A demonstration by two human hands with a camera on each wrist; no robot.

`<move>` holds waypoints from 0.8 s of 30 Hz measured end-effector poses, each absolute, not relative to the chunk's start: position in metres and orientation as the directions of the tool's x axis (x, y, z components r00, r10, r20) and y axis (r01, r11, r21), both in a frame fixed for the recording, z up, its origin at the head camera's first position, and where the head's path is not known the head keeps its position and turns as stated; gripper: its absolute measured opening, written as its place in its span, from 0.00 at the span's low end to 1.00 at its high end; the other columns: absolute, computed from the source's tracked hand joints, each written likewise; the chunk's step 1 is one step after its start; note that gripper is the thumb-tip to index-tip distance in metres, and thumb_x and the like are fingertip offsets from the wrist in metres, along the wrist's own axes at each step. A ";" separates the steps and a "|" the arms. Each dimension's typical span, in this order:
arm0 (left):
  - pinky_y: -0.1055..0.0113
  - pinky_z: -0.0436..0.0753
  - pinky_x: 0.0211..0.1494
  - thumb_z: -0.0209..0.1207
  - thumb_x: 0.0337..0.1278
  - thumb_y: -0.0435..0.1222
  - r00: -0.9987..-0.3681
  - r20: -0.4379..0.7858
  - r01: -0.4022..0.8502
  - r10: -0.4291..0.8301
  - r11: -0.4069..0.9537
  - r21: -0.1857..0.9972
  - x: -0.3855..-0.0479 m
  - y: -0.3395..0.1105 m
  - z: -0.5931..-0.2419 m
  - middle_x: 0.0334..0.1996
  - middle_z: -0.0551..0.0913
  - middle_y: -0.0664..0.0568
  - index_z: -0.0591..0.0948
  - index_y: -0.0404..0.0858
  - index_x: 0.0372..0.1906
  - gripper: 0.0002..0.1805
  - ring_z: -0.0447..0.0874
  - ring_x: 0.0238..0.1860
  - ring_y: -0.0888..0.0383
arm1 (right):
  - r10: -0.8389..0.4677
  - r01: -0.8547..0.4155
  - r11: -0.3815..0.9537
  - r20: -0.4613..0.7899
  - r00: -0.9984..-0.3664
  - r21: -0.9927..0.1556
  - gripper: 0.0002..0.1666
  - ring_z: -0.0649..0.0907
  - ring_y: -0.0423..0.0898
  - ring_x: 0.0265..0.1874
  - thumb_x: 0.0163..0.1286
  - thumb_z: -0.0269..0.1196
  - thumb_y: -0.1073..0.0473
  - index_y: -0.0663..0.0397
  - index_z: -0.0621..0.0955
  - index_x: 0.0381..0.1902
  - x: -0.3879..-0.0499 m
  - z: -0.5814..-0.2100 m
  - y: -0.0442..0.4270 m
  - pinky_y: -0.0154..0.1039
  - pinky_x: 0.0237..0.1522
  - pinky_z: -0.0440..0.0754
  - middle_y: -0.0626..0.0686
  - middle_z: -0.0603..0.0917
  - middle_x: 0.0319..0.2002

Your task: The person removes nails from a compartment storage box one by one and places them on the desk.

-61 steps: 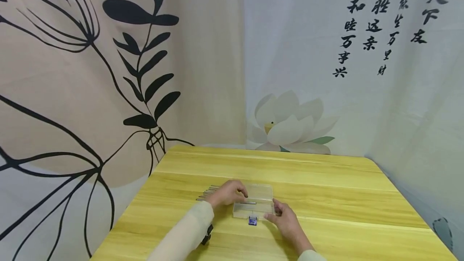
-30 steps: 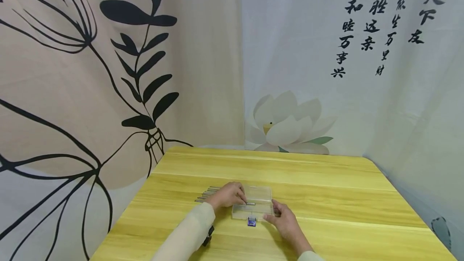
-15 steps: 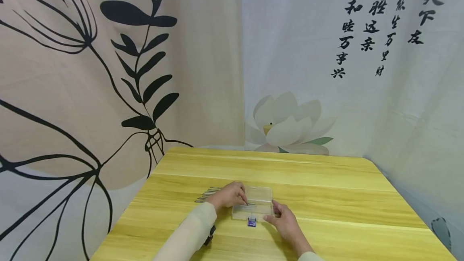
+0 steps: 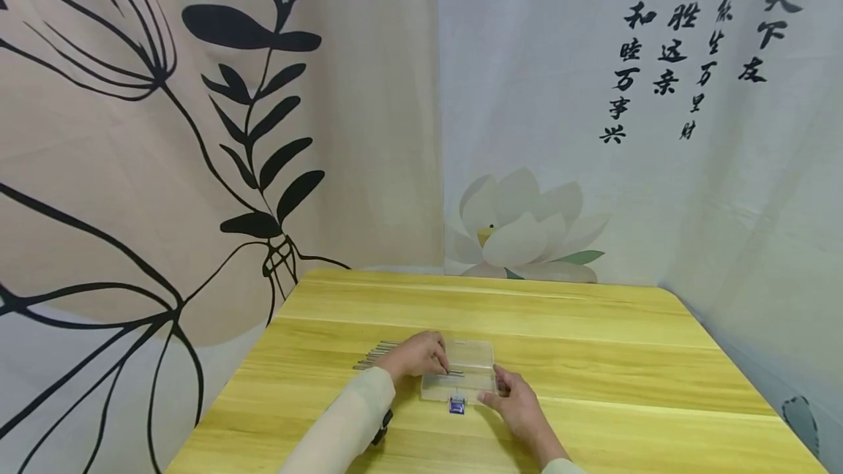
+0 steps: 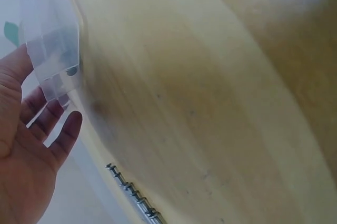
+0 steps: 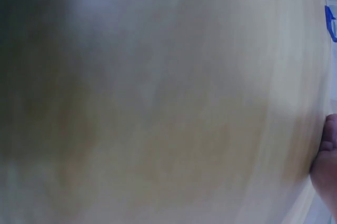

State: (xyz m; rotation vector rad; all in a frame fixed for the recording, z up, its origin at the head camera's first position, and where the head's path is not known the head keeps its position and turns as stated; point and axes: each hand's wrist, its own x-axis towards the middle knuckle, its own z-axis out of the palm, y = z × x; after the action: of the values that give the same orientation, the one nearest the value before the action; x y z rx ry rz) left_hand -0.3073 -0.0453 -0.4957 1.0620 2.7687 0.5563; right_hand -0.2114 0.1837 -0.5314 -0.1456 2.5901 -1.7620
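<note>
A clear plastic box (image 4: 435, 390) with its lid (image 4: 470, 352) folded back lies on the table, its blue latch (image 4: 456, 405) hanging at the front. My left hand (image 4: 421, 355) reaches over the box's left end and pinches a thin metal rod (image 4: 456, 373) that lies across the box. In the left wrist view the fingers of that hand are by the clear box end (image 5: 52, 50). My right hand (image 4: 520, 401) grips the box's right end, thumb at the front. Several more metal rods (image 4: 377, 352) lie side by side left of the box, partly hidden by the left hand.
The yellow wood-grain table (image 4: 593, 357) reaches back to a printed curtain (image 4: 382, 130). A dark wrist strap (image 4: 382, 426) is at the left sleeve. The right wrist view shows mostly blurred tabletop.
The fingers of my left hand have come down onto the rod and closed together at it. My right hand has stayed on the box. The head view has shifted slightly.
</note>
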 end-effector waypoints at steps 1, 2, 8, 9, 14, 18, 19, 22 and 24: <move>0.68 0.76 0.50 0.70 0.58 0.38 -0.744 0.012 0.622 0.668 0.687 0.375 -0.307 -0.045 -0.495 0.40 0.77 0.61 0.91 0.46 0.31 0.02 0.74 0.43 0.65 | -0.082 -0.076 0.361 0.050 -0.995 -0.930 0.44 0.81 0.51 0.45 0.61 0.71 0.63 0.79 0.64 0.67 -0.212 -0.532 0.184 0.49 0.50 0.79 0.61 0.81 0.47; 0.69 0.76 0.51 0.70 0.58 0.38 -0.742 0.010 0.626 0.670 0.688 0.366 -0.307 -0.045 -0.494 0.41 0.77 0.61 0.91 0.46 0.31 0.02 0.74 0.43 0.65 | -0.082 -0.078 0.360 0.052 -0.995 -0.930 0.44 0.81 0.51 0.45 0.61 0.71 0.63 0.79 0.64 0.67 -0.212 -0.532 0.184 0.49 0.50 0.80 0.61 0.81 0.47; 0.69 0.76 0.50 0.70 0.57 0.37 -0.737 -0.008 0.629 0.676 0.689 0.360 -0.307 -0.044 -0.491 0.40 0.77 0.62 0.90 0.48 0.29 0.03 0.74 0.43 0.65 | -0.080 -0.079 0.359 0.054 -0.995 -0.930 0.44 0.81 0.51 0.45 0.60 0.71 0.64 0.79 0.64 0.67 -0.212 -0.532 0.184 0.48 0.49 0.80 0.61 0.81 0.47; 0.69 0.76 0.50 0.70 0.57 0.37 -0.738 -0.011 0.626 0.675 0.690 0.363 -0.307 -0.044 -0.490 0.40 0.76 0.62 0.90 0.48 0.29 0.03 0.74 0.43 0.65 | -0.078 -0.077 0.360 0.053 -0.996 -0.930 0.44 0.81 0.51 0.45 0.60 0.72 0.63 0.79 0.65 0.67 -0.212 -0.531 0.184 0.47 0.49 0.80 0.61 0.81 0.47; 0.68 0.76 0.52 0.70 0.56 0.36 -0.739 -0.007 0.628 0.674 0.692 0.356 -0.307 -0.044 -0.490 0.42 0.77 0.61 0.91 0.49 0.31 0.04 0.74 0.44 0.64 | -0.071 -0.077 0.367 0.054 -0.996 -0.927 0.43 0.80 0.50 0.45 0.60 0.72 0.64 0.79 0.65 0.67 -0.212 -0.531 0.184 0.47 0.48 0.80 0.61 0.81 0.47; 0.68 0.75 0.54 0.70 0.57 0.37 -0.733 -0.003 0.641 0.680 0.692 0.332 -0.306 -0.043 -0.490 0.43 0.78 0.60 0.91 0.51 0.32 0.04 0.74 0.46 0.64 | -0.077 -0.079 0.369 0.054 -0.996 -0.926 0.43 0.80 0.49 0.44 0.61 0.72 0.63 0.79 0.65 0.67 -0.212 -0.531 0.184 0.45 0.47 0.80 0.61 0.81 0.47; 0.68 0.75 0.54 0.70 0.57 0.37 -0.731 -0.001 0.644 0.682 0.691 0.328 -0.306 -0.043 -0.490 0.43 0.78 0.60 0.91 0.51 0.32 0.04 0.74 0.46 0.64 | -0.079 -0.079 0.370 0.053 -0.995 -0.926 0.44 0.80 0.49 0.44 0.61 0.72 0.63 0.79 0.65 0.67 -0.212 -0.532 0.184 0.45 0.47 0.80 0.61 0.81 0.46; 0.69 0.75 0.53 0.70 0.56 0.38 -0.723 0.005 0.657 0.690 0.686 0.313 -0.305 -0.043 -0.490 0.42 0.77 0.60 0.91 0.51 0.31 0.03 0.74 0.45 0.64 | -0.082 -0.079 0.375 0.052 -0.995 -0.924 0.44 0.80 0.49 0.44 0.61 0.71 0.62 0.79 0.64 0.67 -0.212 -0.532 0.183 0.44 0.47 0.80 0.61 0.81 0.47; 0.70 0.75 0.51 0.71 0.56 0.38 -0.719 0.012 0.666 0.695 0.684 0.298 -0.305 -0.042 -0.490 0.42 0.77 0.60 0.91 0.51 0.31 0.03 0.74 0.44 0.64 | -0.076 -0.074 0.375 0.049 -0.996 -0.924 0.44 0.80 0.49 0.44 0.61 0.72 0.62 0.79 0.65 0.67 -0.212 -0.532 0.183 0.45 0.48 0.80 0.61 0.81 0.47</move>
State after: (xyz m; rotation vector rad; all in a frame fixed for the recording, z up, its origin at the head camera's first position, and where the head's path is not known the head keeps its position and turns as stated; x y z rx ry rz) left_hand -0.3048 -0.0422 -0.4899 1.1301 2.7884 0.4329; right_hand -0.2122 0.1827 -0.5321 -0.1421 2.6034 -1.7492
